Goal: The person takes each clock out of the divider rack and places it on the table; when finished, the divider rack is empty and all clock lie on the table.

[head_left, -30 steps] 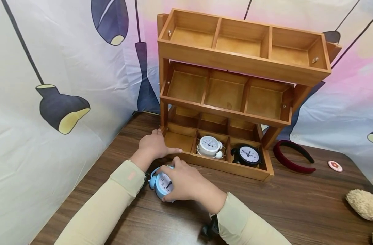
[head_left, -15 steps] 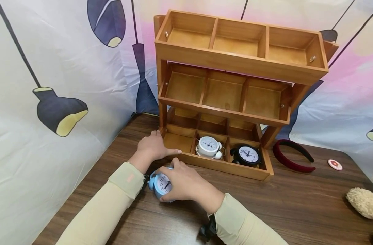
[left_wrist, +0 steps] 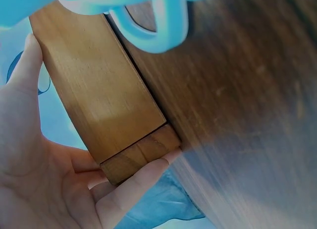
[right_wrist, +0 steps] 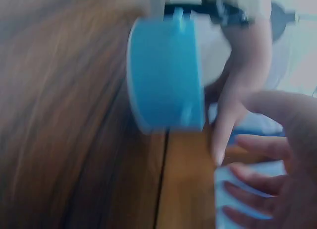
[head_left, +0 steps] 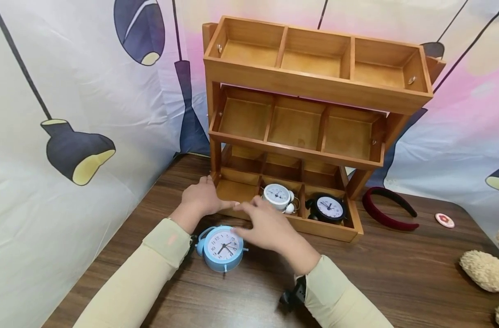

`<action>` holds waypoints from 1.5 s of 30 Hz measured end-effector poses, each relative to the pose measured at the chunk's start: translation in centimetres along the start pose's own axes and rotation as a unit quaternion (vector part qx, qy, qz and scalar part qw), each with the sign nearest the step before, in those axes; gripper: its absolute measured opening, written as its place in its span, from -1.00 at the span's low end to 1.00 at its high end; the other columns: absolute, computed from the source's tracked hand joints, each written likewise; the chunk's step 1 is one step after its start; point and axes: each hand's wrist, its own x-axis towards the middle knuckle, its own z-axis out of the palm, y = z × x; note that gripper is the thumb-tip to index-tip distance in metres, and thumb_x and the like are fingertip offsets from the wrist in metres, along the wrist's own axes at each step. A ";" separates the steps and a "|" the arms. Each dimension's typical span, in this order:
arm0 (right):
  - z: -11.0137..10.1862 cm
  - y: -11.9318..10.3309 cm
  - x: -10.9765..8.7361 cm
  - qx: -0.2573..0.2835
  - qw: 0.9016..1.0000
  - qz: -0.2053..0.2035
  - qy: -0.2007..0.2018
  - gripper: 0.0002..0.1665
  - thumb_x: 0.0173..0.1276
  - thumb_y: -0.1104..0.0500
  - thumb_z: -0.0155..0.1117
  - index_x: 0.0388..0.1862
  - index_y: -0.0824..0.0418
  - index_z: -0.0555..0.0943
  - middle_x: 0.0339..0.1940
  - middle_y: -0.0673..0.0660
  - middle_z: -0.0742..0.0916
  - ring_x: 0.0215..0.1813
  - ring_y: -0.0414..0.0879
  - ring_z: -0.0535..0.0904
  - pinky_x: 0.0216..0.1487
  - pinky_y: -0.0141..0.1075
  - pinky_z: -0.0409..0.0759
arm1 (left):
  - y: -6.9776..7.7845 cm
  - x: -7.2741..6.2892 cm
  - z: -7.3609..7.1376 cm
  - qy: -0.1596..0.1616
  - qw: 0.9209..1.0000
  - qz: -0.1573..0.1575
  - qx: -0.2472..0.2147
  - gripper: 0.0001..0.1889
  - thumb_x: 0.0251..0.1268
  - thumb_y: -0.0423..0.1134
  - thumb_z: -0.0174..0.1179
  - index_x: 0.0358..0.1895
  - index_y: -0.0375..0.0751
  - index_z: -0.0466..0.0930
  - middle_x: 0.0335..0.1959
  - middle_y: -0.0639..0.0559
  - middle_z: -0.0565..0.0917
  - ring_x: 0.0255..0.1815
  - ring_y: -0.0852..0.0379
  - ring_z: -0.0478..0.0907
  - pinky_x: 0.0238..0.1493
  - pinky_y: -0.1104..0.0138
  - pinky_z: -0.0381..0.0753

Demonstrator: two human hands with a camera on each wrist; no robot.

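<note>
Head view, right hand: fingers parted, holding nothing, above the front of the bottom tray.
Head view, blue clock: lying dial-up on the table, near the right thumb, on the near side of the left hand.
Clock risk: a low right-hand sweep could bump it or the white clock; cause, both close by.
Clock heading: bells toward the left wrist; long axis slants from there to the feet, nearer the right forearm.
Left wrist view, left hand: thumb and fingers spread, touching the tray's end; pressure, cannot tell.
Handle: beyond the left thumb; could snag the left sleeve if lifted.
Right wrist view, clock: blurred, side-on, apart from the right fingers.
</note>
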 end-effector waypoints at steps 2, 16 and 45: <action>0.1 1.4 0.5 0.012 0.999 0.020 0.045 -0.45 0.29 -0.22 0.35 0.19 -0.04 0.63 -0.10 0.06 0.56 -0.07 -0.03 0.49 -0.12 -0.11 0.53 | 0.0 0.0 0.1 -0.002 1.000 0.000 -0.002 0.35 -0.02 0.65 0.05 0.52 -0.52 -0.01 0.52 -0.42 0.10 0.24 -0.43 0.43 0.13 -0.14 0.50; 1.9 8.4 2.6 0.080 0.982 0.141 0.099 -0.16 0.21 -0.15 0.39 0.44 0.09 0.41 0.35 0.38 0.36 0.35 0.29 0.25 0.18 0.14 0.40 | 0.2 -0.3 0.3 -0.003 1.000 0.001 -0.002 0.36 -0.06 0.67 0.05 0.52 -0.50 0.02 0.53 -0.41 0.08 0.27 -0.40 0.42 0.09 -0.08 0.54; 1.8 8.7 2.9 0.120 0.974 0.154 0.114 -0.11 0.30 -0.14 0.33 0.54 0.09 0.30 0.25 0.41 0.47 0.16 0.22 0.45 0.08 0.06 0.50 | 0.1 -0.1 -0.2 -0.009 1.000 -0.005 -0.009 0.37 -0.04 0.66 0.06 0.53 -0.51 -0.03 0.53 -0.43 0.06 0.28 -0.42 0.40 0.14 -0.14 0.49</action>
